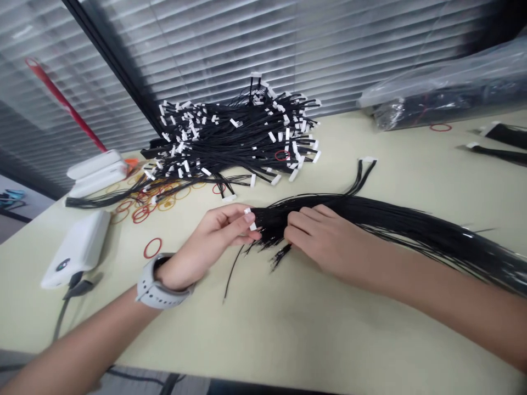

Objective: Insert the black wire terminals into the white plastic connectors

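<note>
A thick bundle of black wires runs from the right edge to the middle of the table. My left hand, with a grey watch on the wrist, pinches a small white connector at the bundle's left end. On the bundle, just right of that connector, my right hand has its fingers curled over the wires. Loose wire ends stick out below, between the hands. Behind the bundle a short black cable with a white connector points away from me.
A large pile of black cables with white connectors lies at the back. Red and yellow rubber bands, a white power bank and white boxes are at the left. A plastic-wrapped bundle lies back right.
</note>
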`<state>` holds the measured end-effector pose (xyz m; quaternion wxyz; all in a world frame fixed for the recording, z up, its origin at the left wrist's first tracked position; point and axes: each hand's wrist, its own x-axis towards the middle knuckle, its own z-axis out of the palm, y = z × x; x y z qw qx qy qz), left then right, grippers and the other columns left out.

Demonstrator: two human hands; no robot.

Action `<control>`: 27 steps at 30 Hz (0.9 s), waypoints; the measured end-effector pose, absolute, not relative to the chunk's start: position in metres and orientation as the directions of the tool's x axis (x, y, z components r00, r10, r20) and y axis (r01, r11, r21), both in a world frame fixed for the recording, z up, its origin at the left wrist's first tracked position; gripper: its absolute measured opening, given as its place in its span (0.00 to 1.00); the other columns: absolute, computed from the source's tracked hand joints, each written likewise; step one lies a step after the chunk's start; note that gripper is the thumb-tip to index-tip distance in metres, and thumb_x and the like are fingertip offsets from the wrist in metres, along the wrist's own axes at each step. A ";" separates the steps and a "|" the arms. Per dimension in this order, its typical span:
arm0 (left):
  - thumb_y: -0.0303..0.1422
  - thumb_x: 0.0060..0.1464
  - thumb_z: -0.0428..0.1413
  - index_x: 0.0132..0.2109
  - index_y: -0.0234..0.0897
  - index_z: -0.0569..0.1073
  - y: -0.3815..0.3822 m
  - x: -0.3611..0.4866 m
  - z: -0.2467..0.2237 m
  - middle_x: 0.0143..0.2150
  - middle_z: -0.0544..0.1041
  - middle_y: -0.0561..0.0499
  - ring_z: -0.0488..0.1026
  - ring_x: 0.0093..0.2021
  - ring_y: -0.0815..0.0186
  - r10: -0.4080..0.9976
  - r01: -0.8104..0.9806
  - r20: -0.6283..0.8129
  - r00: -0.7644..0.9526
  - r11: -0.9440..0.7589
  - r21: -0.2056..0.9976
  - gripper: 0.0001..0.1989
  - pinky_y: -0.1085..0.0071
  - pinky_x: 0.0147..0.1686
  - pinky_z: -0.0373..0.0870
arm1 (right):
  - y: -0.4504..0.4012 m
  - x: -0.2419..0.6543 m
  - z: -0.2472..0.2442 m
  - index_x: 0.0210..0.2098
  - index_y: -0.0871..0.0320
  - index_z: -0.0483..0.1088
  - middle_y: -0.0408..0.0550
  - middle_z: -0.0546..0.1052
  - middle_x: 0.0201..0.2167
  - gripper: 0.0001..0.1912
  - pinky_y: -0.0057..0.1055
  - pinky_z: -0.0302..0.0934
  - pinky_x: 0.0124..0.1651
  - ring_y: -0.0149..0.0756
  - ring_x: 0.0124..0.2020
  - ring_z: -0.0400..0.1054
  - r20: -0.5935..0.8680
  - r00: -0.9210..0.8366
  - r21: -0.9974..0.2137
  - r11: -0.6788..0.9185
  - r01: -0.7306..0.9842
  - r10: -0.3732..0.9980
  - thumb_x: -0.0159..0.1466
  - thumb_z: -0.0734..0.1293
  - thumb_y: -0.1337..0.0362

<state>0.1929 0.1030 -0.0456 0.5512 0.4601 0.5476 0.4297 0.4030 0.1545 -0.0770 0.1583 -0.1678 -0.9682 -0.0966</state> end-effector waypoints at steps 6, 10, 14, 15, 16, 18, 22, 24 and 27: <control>0.33 0.50 0.60 0.33 0.36 0.73 0.103 0.191 -0.046 0.30 0.74 0.54 0.74 0.32 0.72 0.978 0.012 -0.209 0.013 0.209 0.978 0.05 0.78 0.35 0.73 | 0.159 0.405 -0.071 0.32 0.62 0.67 0.48 0.70 0.31 0.13 0.31 0.54 0.37 0.33 0.32 0.62 0.444 -0.832 -0.058 0.937 0.344 0.333 0.61 0.54 0.78; 0.33 0.52 0.58 0.36 0.36 0.74 0.102 0.194 -0.048 0.31 0.74 0.53 0.73 0.31 0.74 0.984 0.005 -0.170 0.051 0.170 0.985 0.05 0.80 0.33 0.72 | 0.153 0.402 -0.062 0.33 0.60 0.69 0.46 0.73 0.31 0.09 0.30 0.56 0.36 0.32 0.32 0.66 0.533 -0.707 -0.289 0.885 0.364 0.465 0.64 0.58 0.69; 0.31 0.54 0.57 0.37 0.36 0.74 0.101 0.198 -0.048 0.31 0.73 0.54 0.71 0.30 0.76 0.989 0.073 -0.124 0.082 0.118 0.990 0.05 0.81 0.34 0.71 | 0.145 0.399 -0.059 0.30 0.59 0.69 0.42 0.72 0.27 0.06 0.30 0.56 0.36 0.30 0.29 0.65 0.492 -0.674 -0.381 0.833 0.402 0.551 0.62 0.61 0.68; 0.31 0.54 0.57 0.38 0.36 0.74 0.100 0.199 -0.048 0.31 0.74 0.54 0.71 0.31 0.76 0.989 0.077 -0.123 0.084 0.117 0.990 0.05 0.81 0.34 0.71 | 0.144 0.399 -0.059 0.29 0.59 0.68 0.41 0.72 0.27 0.06 0.30 0.55 0.36 0.29 0.29 0.64 0.474 -0.675 -0.393 0.821 0.414 0.566 0.62 0.61 0.68; 0.32 0.54 0.57 0.38 0.36 0.74 0.100 0.199 -0.048 0.32 0.74 0.54 0.72 0.31 0.75 0.988 0.075 -0.129 0.082 0.123 0.990 0.05 0.80 0.35 0.71 | 0.144 0.399 -0.059 0.30 0.59 0.68 0.41 0.72 0.27 0.07 0.30 0.55 0.35 0.29 0.29 0.64 0.459 -0.670 -0.405 0.809 0.426 0.583 0.63 0.60 0.68; 0.32 0.54 0.57 0.39 0.37 0.74 0.100 0.200 -0.048 0.34 0.74 0.53 0.73 0.33 0.74 0.985 0.079 -0.148 0.083 0.142 0.987 0.06 0.80 0.35 0.71 | 0.143 0.398 -0.060 0.30 0.59 0.67 0.41 0.73 0.27 0.07 0.29 0.55 0.33 0.28 0.28 0.64 0.427 -0.647 -0.445 0.770 0.457 0.632 0.63 0.60 0.69; 0.32 0.54 0.56 0.40 0.35 0.74 0.099 0.200 -0.049 0.34 0.74 0.52 0.72 0.33 0.72 0.990 0.144 -0.122 0.076 0.110 0.983 0.06 0.78 0.35 0.71 | 0.141 0.397 -0.059 0.30 0.57 0.69 0.40 0.74 0.27 0.07 0.27 0.56 0.30 0.28 0.26 0.65 0.392 -0.568 -0.572 0.675 0.466 0.724 0.63 0.60 0.69; 0.30 0.54 0.56 0.38 0.34 0.74 0.098 0.201 -0.049 0.34 0.74 0.52 0.71 0.33 0.72 0.995 0.173 -0.077 0.068 0.064 0.983 0.05 0.77 0.37 0.71 | 0.140 0.398 -0.058 0.30 0.57 0.69 0.41 0.74 0.27 0.07 0.26 0.56 0.28 0.28 0.26 0.66 0.384 -0.540 -0.624 0.642 0.446 0.749 0.62 0.60 0.69; 0.30 0.55 0.55 0.36 0.34 0.73 0.098 0.203 -0.048 0.33 0.73 0.53 0.71 0.34 0.72 0.996 0.191 -0.040 0.076 0.025 0.981 0.04 0.77 0.38 0.71 | 0.139 0.399 -0.057 0.29 0.57 0.69 0.40 0.73 0.25 0.07 0.25 0.54 0.25 0.26 0.23 0.64 0.364 -0.528 -0.655 0.614 0.440 0.767 0.62 0.61 0.68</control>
